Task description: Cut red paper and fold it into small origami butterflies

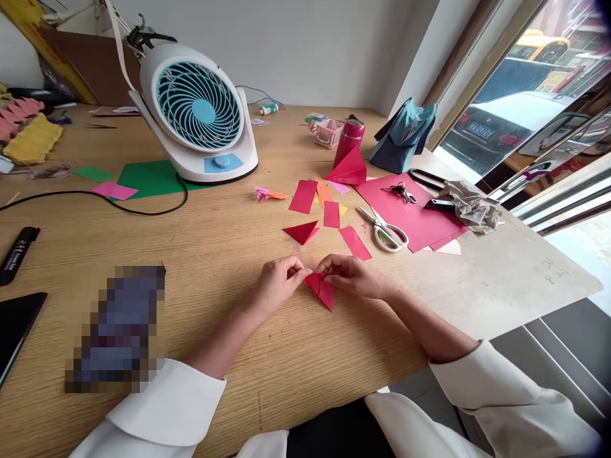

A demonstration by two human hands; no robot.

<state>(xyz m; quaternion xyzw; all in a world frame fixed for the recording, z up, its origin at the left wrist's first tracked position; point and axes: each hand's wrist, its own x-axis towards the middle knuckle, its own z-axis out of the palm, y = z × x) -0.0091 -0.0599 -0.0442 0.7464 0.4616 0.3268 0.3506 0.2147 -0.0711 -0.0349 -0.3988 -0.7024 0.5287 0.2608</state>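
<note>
Between my two hands is a small folded piece of red paper (pixel 323 292), its point hanging toward me just above or on the wood. My left hand (pixel 282 280) pinches its left corner with thumb and forefinger. My right hand (pixel 351 276) grips its upper right part, covering that side. Just beyond them lies another folded red paper triangle (pixel 301 232). Cut red paper strips (pixel 355 243) and a red rectangle (pixel 331 214) are scattered nearby. White-handled scissors (pixel 384 230) rest, blades slightly apart, right of the strips.
A white fan (pixel 200 114) stands at the back left, its black cable (pixel 162 211) crossing the table. Red sheets (pixel 405 210) with keys (pixel 402 191) lie right. Behind are a red bottle (pixel 351 137) and a blue bag (pixel 403 140). A black marker (pixel 18 256) lies left.
</note>
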